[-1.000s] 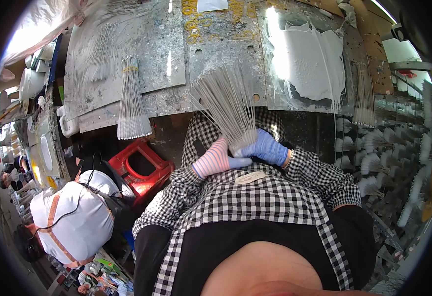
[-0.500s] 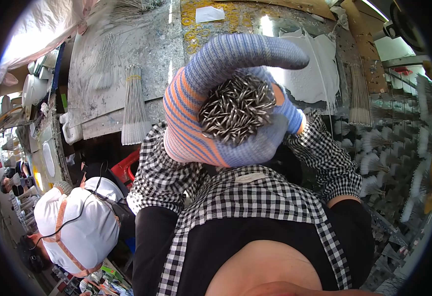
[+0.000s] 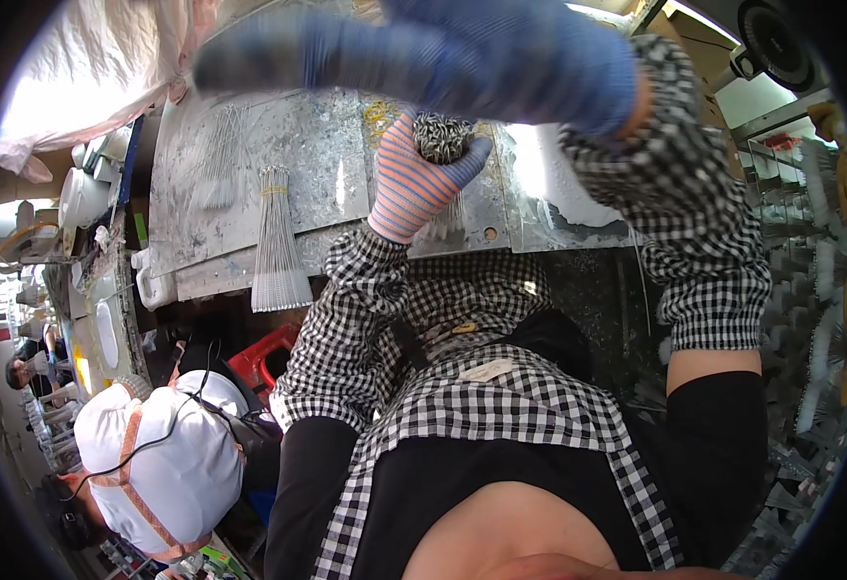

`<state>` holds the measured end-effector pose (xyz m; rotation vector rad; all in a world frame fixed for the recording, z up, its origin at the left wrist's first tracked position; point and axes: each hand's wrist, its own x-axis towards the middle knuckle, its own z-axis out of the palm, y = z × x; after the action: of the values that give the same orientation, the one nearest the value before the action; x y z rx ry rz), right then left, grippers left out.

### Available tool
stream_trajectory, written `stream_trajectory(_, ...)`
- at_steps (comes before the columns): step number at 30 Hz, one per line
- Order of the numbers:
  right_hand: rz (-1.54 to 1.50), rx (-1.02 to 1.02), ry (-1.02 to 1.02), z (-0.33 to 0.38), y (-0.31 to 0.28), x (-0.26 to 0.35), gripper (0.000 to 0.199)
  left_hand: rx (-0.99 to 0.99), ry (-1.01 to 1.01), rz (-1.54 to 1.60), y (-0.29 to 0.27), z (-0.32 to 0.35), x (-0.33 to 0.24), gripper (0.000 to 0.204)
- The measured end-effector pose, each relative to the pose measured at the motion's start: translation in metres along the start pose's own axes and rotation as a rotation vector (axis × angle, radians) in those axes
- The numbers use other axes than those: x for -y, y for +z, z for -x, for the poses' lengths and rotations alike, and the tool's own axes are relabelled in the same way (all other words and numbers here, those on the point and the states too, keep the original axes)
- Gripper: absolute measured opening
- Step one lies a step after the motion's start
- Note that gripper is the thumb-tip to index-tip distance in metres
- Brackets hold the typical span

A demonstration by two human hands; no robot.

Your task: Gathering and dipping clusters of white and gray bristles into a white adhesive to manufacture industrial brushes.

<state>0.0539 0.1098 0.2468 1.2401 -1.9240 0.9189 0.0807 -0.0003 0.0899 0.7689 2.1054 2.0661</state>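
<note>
My left hand (image 3: 412, 186), in an orange-and-blue striped knit glove, is closed around a bundle of thin metal wires (image 3: 443, 137) above the worktable. The wires' tips point up towards me, and part of their length shows below the hand. My right hand (image 3: 511, 58), in a blue-purple knit glove, is raised close to the view and reaches left across the top. A long finger shape stretches left, but motion smears it, so I cannot make out whether anything is held.
A tied bundle of thin wires (image 3: 277, 237) with pale lower ends overhangs the near edge of the grey worktable (image 3: 327, 184). Looser wires (image 3: 216, 159) lie behind it. A co-worker in a white top (image 3: 162, 464) is at lower left, near a red stool (image 3: 264, 362). Racks of brushes (image 3: 801, 290) stand at right.
My right hand has left the wire bundle and swung up and across to the left. My left hand, still gripping the bundle, has moved lower, away from the view, towards the table.
</note>
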Motion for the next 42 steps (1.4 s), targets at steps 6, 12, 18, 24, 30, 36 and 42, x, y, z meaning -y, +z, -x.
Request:
stream_trajectory(6,-0.254,0.802,0.370,0.019,0.048,0.020,0.094,-0.036,0.566,-1.035,-0.010,0.013,0.025,0.037)
stream_trajectory(12,-0.152,0.724,0.449,0.015,0.050,0.011,0.078,-0.119,0.626,-1.133,-0.011,0.009,0.040,0.039)
stream_trajectory(18,-0.362,0.065,0.319,0.070,0.013,-0.013,0.099,-0.110,0.171,-0.059,-0.026,-0.003,-0.009,0.028)
stream_trajectory(24,-0.141,0.032,0.807,0.154,0.079,0.019,0.063,-0.308,0.059,-0.031,0.000,0.009,-0.068,0.037)
stream_trajectory(30,-0.743,0.414,0.894,0.162,0.040,0.017,0.046,0.238,0.170,0.518,-0.022,-0.009,-0.111,0.035)
stream_trajectory(36,-0.034,-0.180,0.626,0.196,0.091,0.015,0.088,-0.209,0.480,-0.008,-0.001,0.007,-0.080,0.028)
stream_trajectory(42,-0.170,-0.271,0.912,0.257,0.155,0.000,0.087,-0.204,0.374,0.066,0.008,-0.002,-0.032,0.027)
